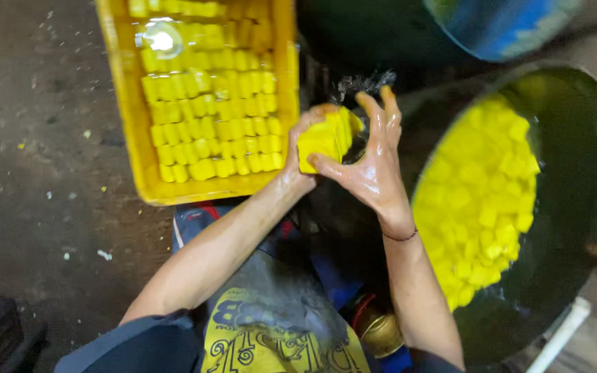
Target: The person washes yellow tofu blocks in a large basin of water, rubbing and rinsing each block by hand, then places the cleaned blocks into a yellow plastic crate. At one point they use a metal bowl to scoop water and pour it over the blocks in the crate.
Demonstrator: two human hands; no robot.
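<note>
Both hands are up in the middle of the shot, wrapped around a stack of yellow blocks (326,138), held between the crate and the pan. The left hand (305,148) cups it from the crate side, fingers curled behind so you can't really see them. The right hand (374,162) is wet and shiny, thumb pressed on the near edge, fingers fanned out and standing up past the stack. Can't tell how many slabs are in there, they blur together.

To the left sits a yellow plastic crate (133,117) with rows of small yellow cubes (209,103) in liquid; its top is cut off by the frame, and a glare spot washes out one corner. On the right, a big dark pan (582,173) holds a heap of loose yellow chunks (478,200), its far side running off the edge. A blue drum (499,21) is barely visible up top. Below the arms there's a crumpled yellow printed bag (271,338) and something round and brassy (381,331), hard to identify.
</note>
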